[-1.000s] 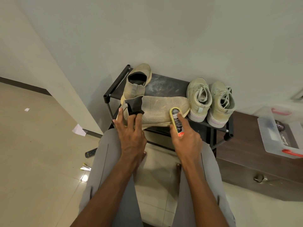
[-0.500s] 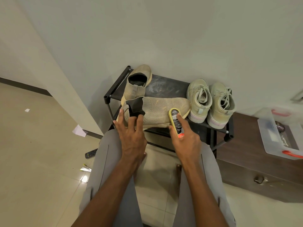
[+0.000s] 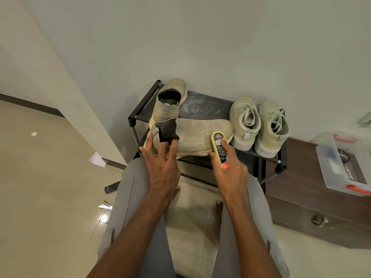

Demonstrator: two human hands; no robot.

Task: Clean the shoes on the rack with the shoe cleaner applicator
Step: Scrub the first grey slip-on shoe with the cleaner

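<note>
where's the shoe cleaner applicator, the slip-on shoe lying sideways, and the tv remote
shoe cleaner applicator [image 3: 219, 147], head view, on its black label.
slip-on shoe lying sideways [image 3: 197, 134], head view, on the knit side of its upper.
tv remote [image 3: 111, 187], head view, on its buttoned face, on the floor.

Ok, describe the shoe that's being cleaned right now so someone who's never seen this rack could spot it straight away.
Find the black metal shoe rack against the white wall. On its top shelf, along the front edge, lies a beige knit slip-on shoe with a dark elastic collar, turned sideways, toe towards the laced pair. Unlike its upright neighbours, it is the one with the yellow shoe cleaner applicator on its toe.
</note>
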